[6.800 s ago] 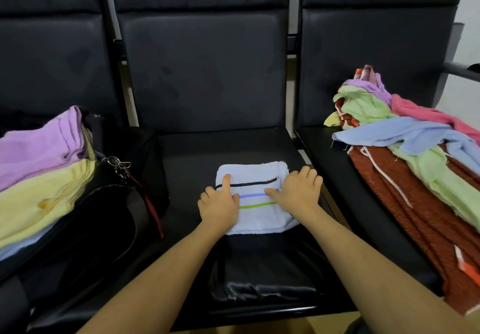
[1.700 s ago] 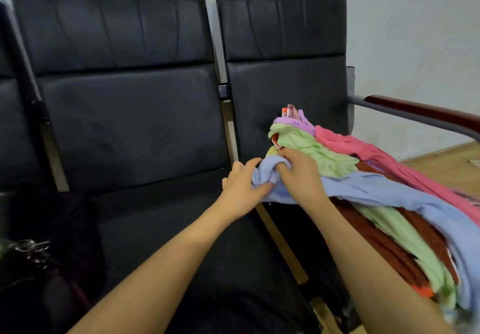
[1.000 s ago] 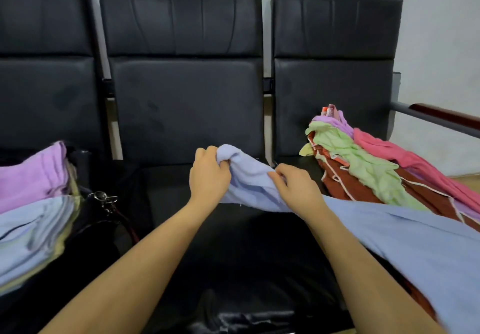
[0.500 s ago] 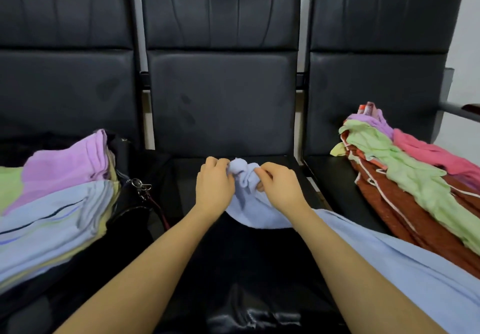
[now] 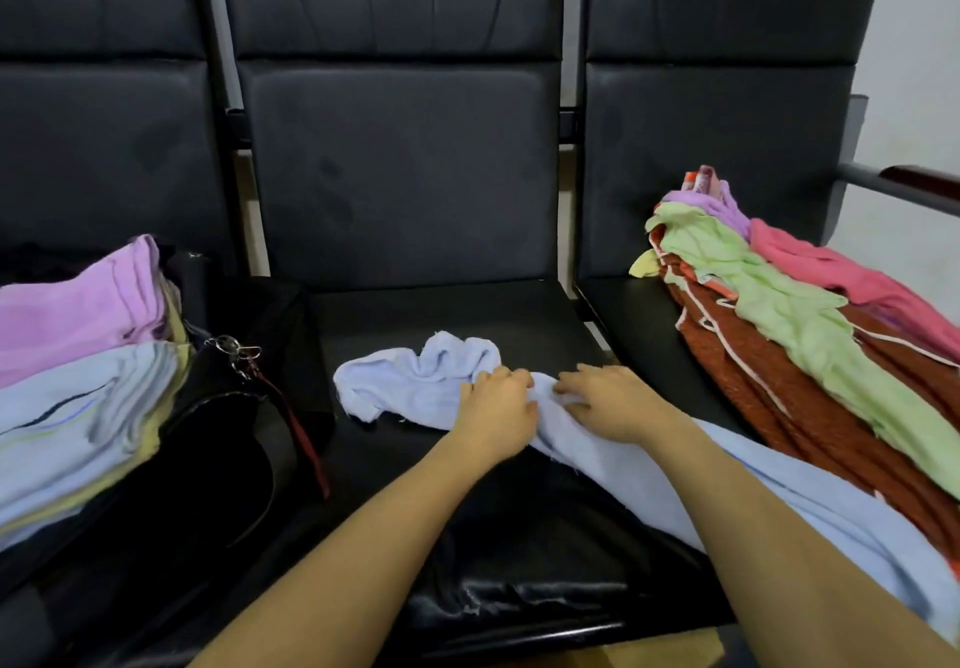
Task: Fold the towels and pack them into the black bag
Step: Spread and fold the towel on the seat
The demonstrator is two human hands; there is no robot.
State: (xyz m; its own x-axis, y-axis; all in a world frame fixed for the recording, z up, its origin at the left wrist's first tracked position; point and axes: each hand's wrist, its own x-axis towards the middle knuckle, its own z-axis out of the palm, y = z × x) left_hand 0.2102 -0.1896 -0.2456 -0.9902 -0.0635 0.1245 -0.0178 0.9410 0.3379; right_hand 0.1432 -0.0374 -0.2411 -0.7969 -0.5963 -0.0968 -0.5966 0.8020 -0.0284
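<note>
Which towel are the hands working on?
The light blue towel crumpled on the middle seat; both hands rest on it, others sit piled aside.

Both forearms bare, reaching fwd from bottom of view, converging near centre. Left hand (image 5: 496, 410) knuckles up, fingers curled, gripping cloth under it. Right hand (image 5: 613, 402) palm down just beside it, fingers bent, tips pointing toward left hand, pinching same cloth. Hands close together, not quite touching.
</note>
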